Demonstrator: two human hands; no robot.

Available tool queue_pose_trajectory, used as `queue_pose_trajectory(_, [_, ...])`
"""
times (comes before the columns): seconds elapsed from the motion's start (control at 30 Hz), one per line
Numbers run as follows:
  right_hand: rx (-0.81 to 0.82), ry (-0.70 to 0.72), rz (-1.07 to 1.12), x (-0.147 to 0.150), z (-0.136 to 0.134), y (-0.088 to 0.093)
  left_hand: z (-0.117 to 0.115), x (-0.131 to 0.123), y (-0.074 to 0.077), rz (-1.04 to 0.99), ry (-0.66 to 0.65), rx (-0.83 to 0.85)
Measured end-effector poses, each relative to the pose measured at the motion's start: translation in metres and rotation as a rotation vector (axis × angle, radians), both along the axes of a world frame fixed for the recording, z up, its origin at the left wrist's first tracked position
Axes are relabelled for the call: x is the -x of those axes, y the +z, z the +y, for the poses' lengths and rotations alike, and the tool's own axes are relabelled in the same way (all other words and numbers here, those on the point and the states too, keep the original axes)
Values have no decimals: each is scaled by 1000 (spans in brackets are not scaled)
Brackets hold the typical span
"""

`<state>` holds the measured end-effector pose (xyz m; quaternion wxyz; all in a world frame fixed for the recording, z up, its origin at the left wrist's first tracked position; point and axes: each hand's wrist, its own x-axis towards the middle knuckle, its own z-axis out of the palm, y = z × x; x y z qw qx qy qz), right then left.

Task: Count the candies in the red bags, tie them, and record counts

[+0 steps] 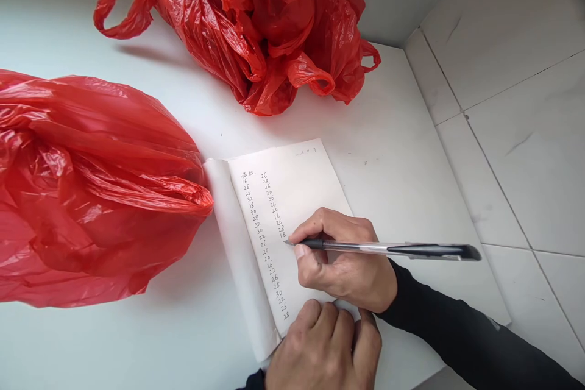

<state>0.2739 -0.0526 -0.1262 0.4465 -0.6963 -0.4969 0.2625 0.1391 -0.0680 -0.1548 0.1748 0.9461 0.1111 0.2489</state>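
An open notebook (311, 183) lies on the white table, with two columns of handwritten numbers on its page. My right hand (342, 256) pinches a black and clear pen (388, 248) near its tip. The pen tip is at the page, just below the last number of the second column, "18". My left hand (324, 347) rests over the notebook's lower edge, its fingers curled and close together; what is under them is hidden.
A large red plastic bag (91, 195) sits at the left, touching or very near the notebook's folded page. More red bags (274, 24) are heaped at the back. The white table (393, 134) ends at the right, with floor tiles (525, 164) beyond.
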Motion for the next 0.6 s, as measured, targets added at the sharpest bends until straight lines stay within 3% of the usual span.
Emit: queue_pose_trajectory(0.6, [-72, 20, -57, -2, 1, 1, -1, 2, 8, 40, -19, 94])
